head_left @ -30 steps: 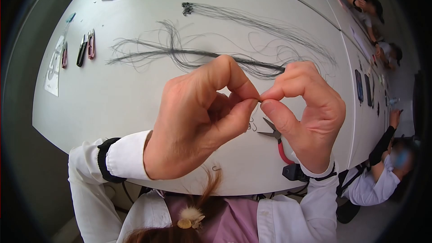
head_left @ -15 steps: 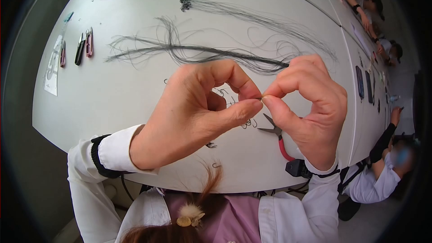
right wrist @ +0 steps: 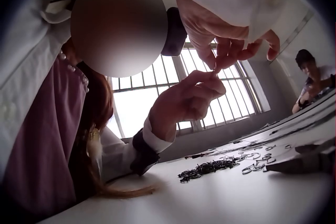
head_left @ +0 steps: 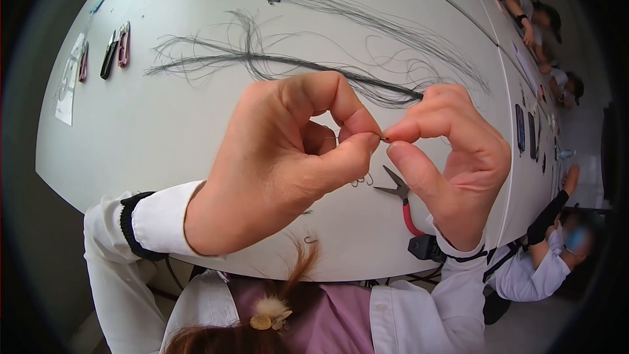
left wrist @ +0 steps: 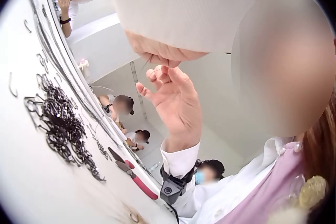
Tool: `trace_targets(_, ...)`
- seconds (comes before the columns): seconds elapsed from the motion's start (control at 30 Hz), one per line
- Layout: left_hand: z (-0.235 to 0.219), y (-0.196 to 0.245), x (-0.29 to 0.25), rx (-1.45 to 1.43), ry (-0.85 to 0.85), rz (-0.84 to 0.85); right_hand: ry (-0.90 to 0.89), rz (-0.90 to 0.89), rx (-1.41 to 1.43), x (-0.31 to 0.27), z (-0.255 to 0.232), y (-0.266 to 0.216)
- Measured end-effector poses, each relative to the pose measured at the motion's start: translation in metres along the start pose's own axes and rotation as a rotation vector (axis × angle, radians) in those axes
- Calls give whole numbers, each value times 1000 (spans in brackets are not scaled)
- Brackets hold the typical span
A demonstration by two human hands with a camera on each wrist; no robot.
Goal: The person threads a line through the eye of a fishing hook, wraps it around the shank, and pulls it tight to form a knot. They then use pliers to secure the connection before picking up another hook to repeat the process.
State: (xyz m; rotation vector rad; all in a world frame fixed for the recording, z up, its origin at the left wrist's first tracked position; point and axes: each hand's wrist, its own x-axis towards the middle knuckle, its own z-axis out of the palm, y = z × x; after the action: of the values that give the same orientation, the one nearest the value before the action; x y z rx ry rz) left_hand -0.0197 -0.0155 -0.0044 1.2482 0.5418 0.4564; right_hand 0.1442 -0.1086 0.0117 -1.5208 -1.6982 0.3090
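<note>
In the head view my left hand [head_left: 282, 151] pinches a small dark piece [head_left: 385, 138], most likely a fishhook, between thumb and forefinger; most of it is hidden. Opposite it, my right hand [head_left: 458, 157] has its curled forefinger right at the piece. Its thumb tip stands a little apart, and I cannot tell whether these fingers hold line. A thin fishing line [left wrist: 145, 64] shows by the fingertips in the left wrist view. Below the hands lies a pile of dark fishhooks [left wrist: 63, 124], with loose hooks [head_left: 362, 181] around it.
Red-handled pliers [head_left: 407, 206] lie with jaws apart below my right hand. A loose bundle of dark line [head_left: 301, 62] stretches beyond the hands, and a second bundle [head_left: 367, 18] lies farther back. Thread snips [head_left: 110, 56] are at the left. Other people sit along the right.
The right thumb has come slightly away from its forefinger at the pinched piece. The left hand keeps its pinch. The head view has shifted a little, moving the table items up.
</note>
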Motion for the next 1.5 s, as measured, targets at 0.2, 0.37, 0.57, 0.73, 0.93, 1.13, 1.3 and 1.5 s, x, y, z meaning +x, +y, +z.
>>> trace_targets(0.2,2,0,-2,111,25,23,53,-10,9,-4,6,3)
trace_targets(0.37,2,-3,-3,103,19,52,102,-32,-17,-5,9,4)
trace_targets(0.57,3,-2,-4,118,22,13,95,-54,-48,-6,9,4)
trace_targets(0.73,4,-3,-4,156,32,32,100,-74,-61,-5,10,4)
trace_targets(0.93,4,-4,-3,77,17,50,120,-139,-125,-5,11,7)
trace_targets(1.13,5,-2,-5,-4,30,32,116,-126,-131,-5,9,3)
trace_targets(1.3,3,-4,-4,28,6,55,117,-152,-141,-4,9,4)
trace_targets(1.5,3,-4,-6,69,5,51,109,-142,-133,-5,9,2)
